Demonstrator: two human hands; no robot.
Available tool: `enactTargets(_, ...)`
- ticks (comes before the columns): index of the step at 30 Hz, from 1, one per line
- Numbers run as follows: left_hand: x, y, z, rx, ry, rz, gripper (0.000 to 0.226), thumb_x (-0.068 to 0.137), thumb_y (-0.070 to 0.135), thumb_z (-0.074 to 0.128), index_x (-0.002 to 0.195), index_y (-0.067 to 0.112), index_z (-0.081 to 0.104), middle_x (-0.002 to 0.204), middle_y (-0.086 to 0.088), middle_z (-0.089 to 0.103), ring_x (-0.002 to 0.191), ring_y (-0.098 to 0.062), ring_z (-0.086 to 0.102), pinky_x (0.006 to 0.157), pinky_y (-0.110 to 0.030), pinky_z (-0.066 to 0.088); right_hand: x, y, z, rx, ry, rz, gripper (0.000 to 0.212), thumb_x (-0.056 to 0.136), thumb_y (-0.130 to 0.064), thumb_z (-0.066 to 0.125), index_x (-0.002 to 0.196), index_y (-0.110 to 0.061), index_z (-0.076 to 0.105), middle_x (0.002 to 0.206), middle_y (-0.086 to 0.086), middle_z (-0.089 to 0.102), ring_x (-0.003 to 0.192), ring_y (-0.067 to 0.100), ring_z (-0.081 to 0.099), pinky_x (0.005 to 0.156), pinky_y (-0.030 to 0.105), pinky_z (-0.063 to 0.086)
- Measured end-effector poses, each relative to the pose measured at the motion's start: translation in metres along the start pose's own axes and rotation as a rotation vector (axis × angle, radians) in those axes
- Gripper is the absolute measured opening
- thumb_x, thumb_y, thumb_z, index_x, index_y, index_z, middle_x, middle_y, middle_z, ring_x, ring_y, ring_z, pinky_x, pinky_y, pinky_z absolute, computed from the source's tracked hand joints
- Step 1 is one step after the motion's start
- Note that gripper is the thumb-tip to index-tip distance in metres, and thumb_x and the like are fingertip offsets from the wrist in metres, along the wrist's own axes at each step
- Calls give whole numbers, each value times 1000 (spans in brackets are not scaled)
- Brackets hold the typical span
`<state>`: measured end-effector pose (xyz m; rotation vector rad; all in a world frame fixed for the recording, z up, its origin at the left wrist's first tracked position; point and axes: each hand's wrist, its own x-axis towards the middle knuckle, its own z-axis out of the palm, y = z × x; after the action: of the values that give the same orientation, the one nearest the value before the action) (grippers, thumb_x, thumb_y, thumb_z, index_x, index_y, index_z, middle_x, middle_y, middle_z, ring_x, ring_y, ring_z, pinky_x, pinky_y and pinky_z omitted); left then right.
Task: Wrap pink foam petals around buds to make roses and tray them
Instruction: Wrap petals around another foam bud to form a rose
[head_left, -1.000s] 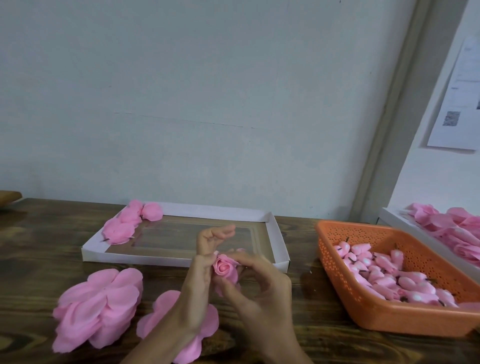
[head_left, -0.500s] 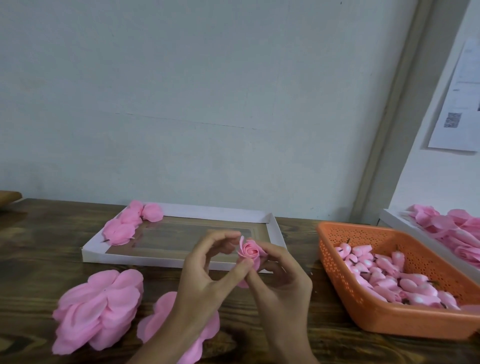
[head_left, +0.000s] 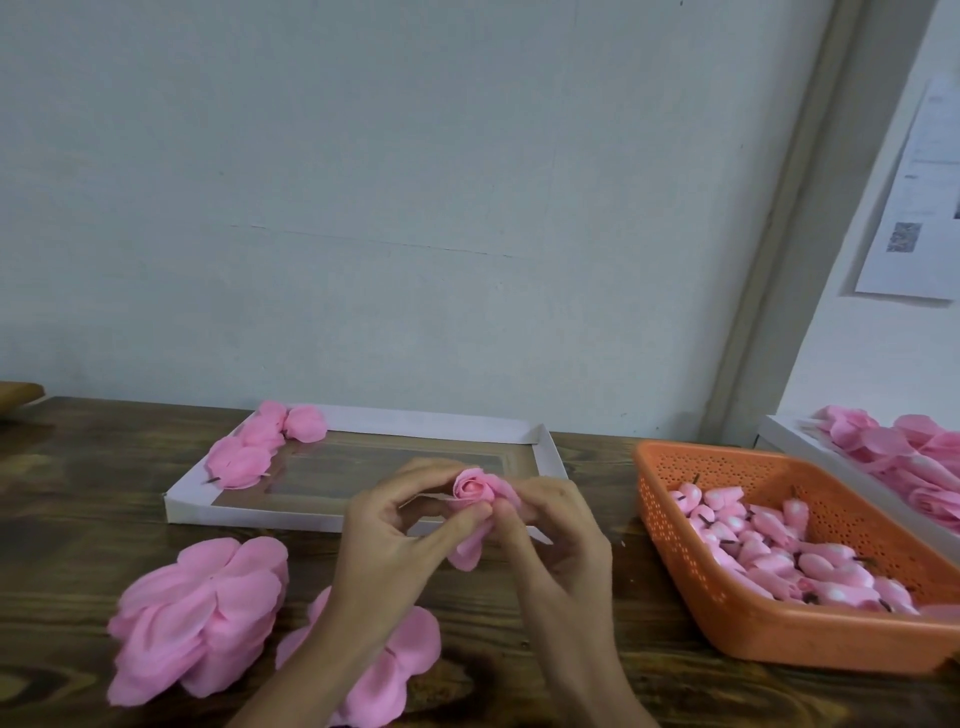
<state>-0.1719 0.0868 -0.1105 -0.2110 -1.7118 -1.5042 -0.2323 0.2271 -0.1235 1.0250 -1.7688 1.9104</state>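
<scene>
A half-wrapped pink foam rose (head_left: 474, 489) is held above the table in front of the white tray (head_left: 363, 519). My left hand (head_left: 400, 535) pinches its left side between thumb and fingers. My right hand (head_left: 553, 530) grips its right side and base, with loose petals hanging below. A few finished roses (head_left: 254, 452) lie in the tray's far left corner. A stack of pink petal sheets (head_left: 202, 613) sits at the front left, and another petal sheet (head_left: 400, 665) lies partly under my left forearm. An orange basket (head_left: 769, 623) at the right holds several pink buds (head_left: 769, 545).
A second white tray (head_left: 810, 447) with pink petals (head_left: 893, 447) stands at the far right edge. The dark wooden table (head_left: 78, 519) meets a pale wall behind. A printed paper (head_left: 919, 208) hangs on the wall at the right.
Both hands have carried the rose to the right and slightly up. More petals now sit wrapped round the bud, and the rose faces the camera more openly.
</scene>
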Motion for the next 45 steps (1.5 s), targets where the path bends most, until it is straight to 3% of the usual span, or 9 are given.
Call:
enactTargets(8,0,-3,3,-97,-29,-70,23,80,19,83,102,22,83,103,-10,79,97,-31,77,82,-31,63,2,-4,0,287,165,214,11,99,-13,70,92,-21,73,86,10,79,76,27,79,63,30,62)
enactTargets(11,0,-3,3,-77,-100,-33,24,81,21,85,105,21,82,109,-7,78,101,-29,75,83,-30,62,3,-2,-2,252,204,210,6,94,-20,76,90,-23,73,82,8,78,72,28,78,61,37,63)
enactTargets(16,-2,-8,4,-29,-137,9,26,82,22,86,107,14,83,113,-5,73,106,-28,73,85,-30,61,5,-1,-4,109,107,152,18,93,-42,78,98,-25,81,94,3,80,85,24,77,70,50,63)
enactTargets(23,2,-12,-2,-21,-75,-4,23,76,14,85,99,19,85,128,2,67,105,-30,74,85,-33,62,9,-2,-6,106,-45,119,14,98,-35,70,104,-30,82,105,2,75,97,26,74,77,54,63)
enactTargets(27,3,-11,-5,34,-83,30,23,78,19,85,100,24,83,119,2,76,113,-30,71,88,-43,62,10,-5,-7,119,-80,121,18,96,-39,68,102,-28,81,104,2,78,99,26,74,83,46,62)
enactTargets(32,4,-5,-7,3,-60,-4,29,74,40,88,102,31,82,103,1,81,103,-27,75,88,-34,62,13,-11,-11,149,-128,137,19,101,-30,63,108,-27,80,108,0,78,103,20,73,80,24,57)
enactTargets(36,4,-9,-10,-72,50,-90,28,71,32,92,97,28,83,98,-3,82,97,-25,78,81,-29,63,15,-10,-12,179,-96,287,31,87,-30,80,118,-31,73,115,-8,76,103,10,73,80,19,57)
enactTargets(39,6,-11,-12,-139,137,-153,27,66,30,94,90,24,83,92,-4,81,87,-17,78,74,-22,60,16,-7,-12,158,-108,457,45,82,-14,89,121,-26,70,106,-3,79,97,11,76,77,20,59)
enactTargets(45,11,-14,-12,-263,214,-217,55,65,30,93,117,22,76,105,-6,81,97,-14,78,77,-17,59,17,-8,-12,261,-129,582,11,89,-19,82,99,-18,80,97,6,81,92,22,78,74,22,59)
